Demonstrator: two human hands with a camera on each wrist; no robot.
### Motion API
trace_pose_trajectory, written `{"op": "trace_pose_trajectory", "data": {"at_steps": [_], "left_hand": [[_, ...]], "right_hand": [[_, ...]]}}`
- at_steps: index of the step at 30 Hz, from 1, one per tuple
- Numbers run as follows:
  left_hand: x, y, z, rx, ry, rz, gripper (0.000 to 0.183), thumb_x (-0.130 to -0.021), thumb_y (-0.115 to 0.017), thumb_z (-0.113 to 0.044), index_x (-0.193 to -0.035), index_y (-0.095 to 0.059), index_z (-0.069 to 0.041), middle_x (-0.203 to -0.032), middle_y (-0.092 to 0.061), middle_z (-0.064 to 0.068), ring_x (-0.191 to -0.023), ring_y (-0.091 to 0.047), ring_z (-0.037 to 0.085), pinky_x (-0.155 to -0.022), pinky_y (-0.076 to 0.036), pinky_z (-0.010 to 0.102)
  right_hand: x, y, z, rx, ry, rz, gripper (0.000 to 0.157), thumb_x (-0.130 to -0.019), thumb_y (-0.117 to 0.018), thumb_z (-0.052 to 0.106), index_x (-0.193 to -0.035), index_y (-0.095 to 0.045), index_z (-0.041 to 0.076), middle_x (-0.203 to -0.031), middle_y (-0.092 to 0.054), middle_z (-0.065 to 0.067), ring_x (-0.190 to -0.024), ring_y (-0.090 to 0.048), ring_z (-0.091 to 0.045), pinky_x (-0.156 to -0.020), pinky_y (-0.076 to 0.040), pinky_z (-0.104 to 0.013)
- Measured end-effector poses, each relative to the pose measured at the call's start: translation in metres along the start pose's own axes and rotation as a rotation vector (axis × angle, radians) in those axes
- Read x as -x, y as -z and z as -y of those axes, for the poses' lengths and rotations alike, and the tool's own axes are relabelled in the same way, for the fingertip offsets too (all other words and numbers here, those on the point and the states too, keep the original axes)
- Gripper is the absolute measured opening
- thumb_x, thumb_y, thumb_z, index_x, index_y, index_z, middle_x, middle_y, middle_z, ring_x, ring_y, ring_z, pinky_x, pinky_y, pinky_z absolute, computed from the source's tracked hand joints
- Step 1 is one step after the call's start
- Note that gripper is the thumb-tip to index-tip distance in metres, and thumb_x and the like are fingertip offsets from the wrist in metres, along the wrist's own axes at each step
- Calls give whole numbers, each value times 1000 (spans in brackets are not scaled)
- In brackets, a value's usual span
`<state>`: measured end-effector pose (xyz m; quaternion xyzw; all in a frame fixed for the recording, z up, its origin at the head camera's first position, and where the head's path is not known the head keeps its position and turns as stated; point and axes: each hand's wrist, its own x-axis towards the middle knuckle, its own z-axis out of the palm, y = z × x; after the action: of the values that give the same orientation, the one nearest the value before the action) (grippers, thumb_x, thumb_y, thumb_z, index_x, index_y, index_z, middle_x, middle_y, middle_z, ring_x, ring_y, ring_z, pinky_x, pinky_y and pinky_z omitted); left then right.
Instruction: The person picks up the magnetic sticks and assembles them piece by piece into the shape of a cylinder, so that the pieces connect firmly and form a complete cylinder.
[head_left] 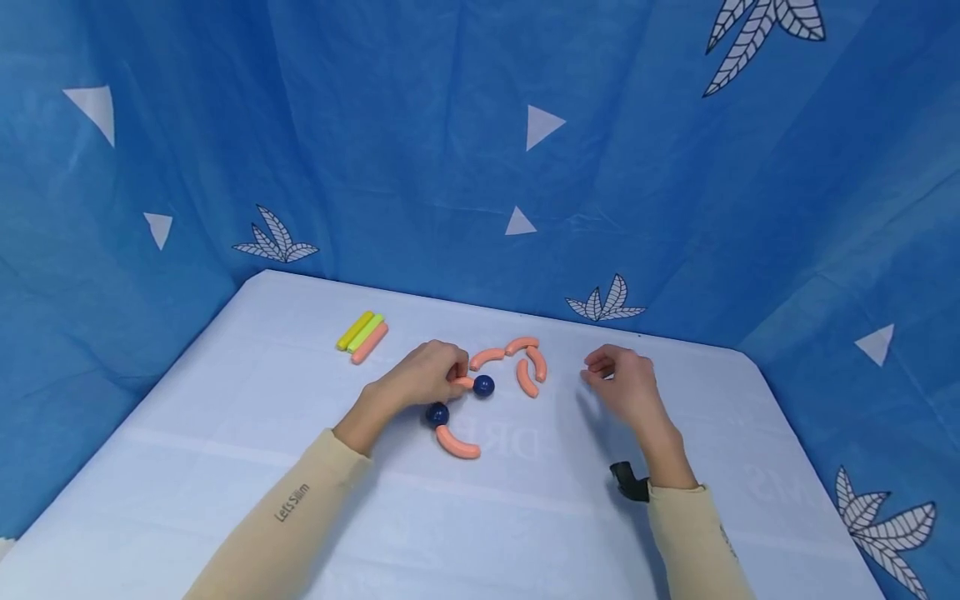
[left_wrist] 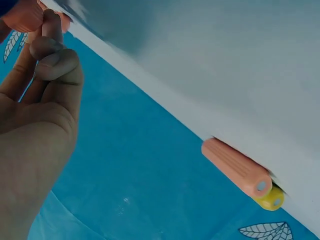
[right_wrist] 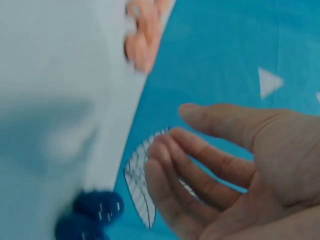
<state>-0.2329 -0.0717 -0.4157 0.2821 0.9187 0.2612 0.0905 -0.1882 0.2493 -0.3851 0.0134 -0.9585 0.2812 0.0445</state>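
In the head view, my left hand (head_left: 429, 372) pinches a short orange magnetic rod (head_left: 464, 382), its far end touching a dark blue ball (head_left: 483, 386). The fingers hide the rest of this rod. The left wrist view shows the ridged rod (left_wrist: 26, 19) at the fingertips. Just below that hand, a second blue ball (head_left: 437, 414) meets a curved orange rod (head_left: 458, 444) on the table. My right hand (head_left: 625, 382) hovers over the table to the right, holding nothing, fingers loosely bent and thumb apart from them in the right wrist view.
Several curved orange rods (head_left: 527, 379) lie between the hands on the white table (head_left: 525, 517). Yellow (head_left: 356, 331), lime (head_left: 366, 332) and orange (head_left: 370, 343) straight rods lie side by side at back left. Blurred dark blue balls (right_wrist: 98, 205) show low in the right wrist view. A blue curtain (head_left: 420, 167) hangs behind.
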Motion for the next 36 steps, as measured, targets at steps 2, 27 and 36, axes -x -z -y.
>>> {"op": "trace_pose_trajectory", "data": {"at_steps": [2,27,36], "left_hand": [[1,2,1,7,16,5,18,-91,-83,-18,-82,-68,-18,-69,-60,-2,-69,-56,14,-64,-44,28],[3,12,5,64,86,124,24,-93,-82,-20,-76,-66,-14,-68,-61,0,-63,-57,14,-60,-42,26],[4,13,4,88,99,132,22,-94,-81,-20,-78,-67,-13,-66,-61,1,-57,-55,14,-56,-42,25]], "right_hand": [[0,9,-8,20,-35,-22,20,-96,-77,12,-110,-73,-2,-97,-75,-16,-91,-69,-29,-81,-55,-44],[12,-65,34,28,225,179,11,-88,-85,8,-93,-77,12,-96,-67,-4,-90,-59,-21,-83,-53,-40],[14,-72,40,-21,182,127,24,-87,-87,12,-92,-64,13,-77,-65,0,-71,-58,-13,-67,-48,-31]]}}
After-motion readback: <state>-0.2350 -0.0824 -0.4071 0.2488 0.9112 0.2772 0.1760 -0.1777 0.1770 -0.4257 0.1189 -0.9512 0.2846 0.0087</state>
